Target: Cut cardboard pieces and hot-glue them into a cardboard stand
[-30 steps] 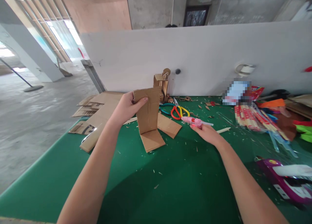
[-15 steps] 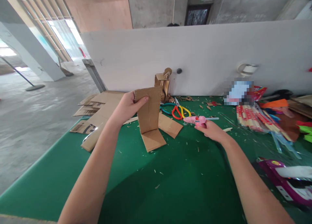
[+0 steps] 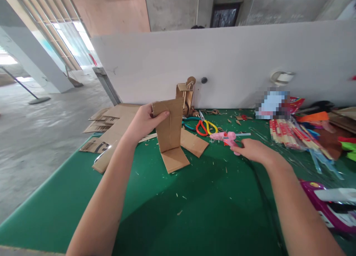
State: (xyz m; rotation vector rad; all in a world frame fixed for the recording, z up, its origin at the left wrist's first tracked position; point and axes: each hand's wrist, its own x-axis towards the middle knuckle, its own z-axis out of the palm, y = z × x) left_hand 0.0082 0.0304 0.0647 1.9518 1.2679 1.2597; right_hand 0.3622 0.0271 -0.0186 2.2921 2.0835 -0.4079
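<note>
My left hand (image 3: pixel 147 121) grips the upper left edge of a folded cardboard piece (image 3: pixel 169 128), thumb on its near face. The piece forms an L: its tall panel stands upright and its short flap lies on the green table. My right hand (image 3: pixel 249 149) has its thumb and fingers closed at the lower end of the handle of a pink glue gun (image 3: pixel 226 136). A clear glue stick (image 3: pixel 243 134) juts from the gun's back, and its nozzle points left. A flat cardboard rectangle (image 3: pixel 194 141) lies just behind the folded piece.
Scissors and pliers with coloured handles (image 3: pixel 206 128) lie behind the gun. A small cardboard structure (image 3: pixel 185 98) stands by the white partition (image 3: pixel 228 55). Cardboard sheets (image 3: pixel 119 117) are at left; bundled sticks (image 3: pixel 280 135) and a purple device (image 3: pixel 319 200) at right. Scraps litter the green tabletop (image 3: pixel 205 211).
My right hand has slid right and back along the glue gun, so more of its handle shows. The gun stays in nearly the same place. My left hand and the folded cardboard have barely moved.
</note>
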